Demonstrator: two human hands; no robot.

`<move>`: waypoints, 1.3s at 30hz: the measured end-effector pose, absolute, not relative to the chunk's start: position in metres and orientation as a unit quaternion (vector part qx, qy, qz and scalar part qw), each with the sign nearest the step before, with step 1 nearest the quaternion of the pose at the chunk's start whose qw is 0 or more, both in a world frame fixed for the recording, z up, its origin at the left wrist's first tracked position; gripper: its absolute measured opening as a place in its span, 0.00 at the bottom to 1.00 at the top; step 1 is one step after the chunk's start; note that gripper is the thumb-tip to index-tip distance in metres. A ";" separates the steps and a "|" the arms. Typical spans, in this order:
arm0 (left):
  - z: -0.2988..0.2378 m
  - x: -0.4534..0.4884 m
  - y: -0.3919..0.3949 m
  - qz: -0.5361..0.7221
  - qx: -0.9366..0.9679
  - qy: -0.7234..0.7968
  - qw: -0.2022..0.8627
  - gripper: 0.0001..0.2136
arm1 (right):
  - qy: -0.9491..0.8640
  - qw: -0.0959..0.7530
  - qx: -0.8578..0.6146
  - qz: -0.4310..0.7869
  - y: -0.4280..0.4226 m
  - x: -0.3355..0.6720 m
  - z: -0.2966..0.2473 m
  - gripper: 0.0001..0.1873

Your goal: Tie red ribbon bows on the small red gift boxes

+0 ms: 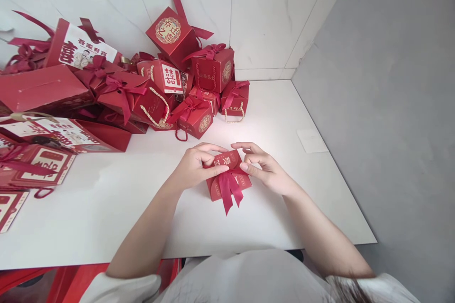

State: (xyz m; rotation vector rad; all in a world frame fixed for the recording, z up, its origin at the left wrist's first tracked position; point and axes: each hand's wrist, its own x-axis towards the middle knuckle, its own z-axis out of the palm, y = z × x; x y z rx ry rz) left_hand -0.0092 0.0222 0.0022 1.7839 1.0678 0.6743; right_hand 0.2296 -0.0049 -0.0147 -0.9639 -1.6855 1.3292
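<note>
- Your left hand [194, 166] is at the left side of the small red box [219, 190]; its thumb lies on the top beside the ribbon [230, 188]; you can't tell from here how firmly it grips.
- Your right hand [263, 170] curls at the box's right side, thumb tip by the ribbon; whether it is closed on anything can't be told.
- The box sits on the tabletop [106, 218] in front of you, between the near edge and the heaped gift boxes [195, 120]; the ribbon's tails point to the near edge.
- That heap runs from the far edge toward the left; a pale square [312, 141] lies near your right edge.
</note>
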 end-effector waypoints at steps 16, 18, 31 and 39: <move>-0.004 -0.008 0.030 0.252 0.663 0.350 0.611 0.18 | -0.609 0.430 -0.321 0.585 0.014 0.217 -0.029 0.22; -0.010 -0.006 0.032 0.283 0.630 0.337 0.640 0.19 | -0.574 0.447 -0.303 0.616 0.017 0.214 -0.034 0.26; -0.009 -0.034 0.043 0.211 0.691 0.324 0.611 0.26 | -0.587 0.436 -0.322 0.601 0.008 0.237 -0.027 0.19; -0.009 -0.027 0.041 0.242 0.693 0.302 0.609 0.16 | -0.645 0.317 -0.292 0.631 0.009 0.248 -0.026 0.32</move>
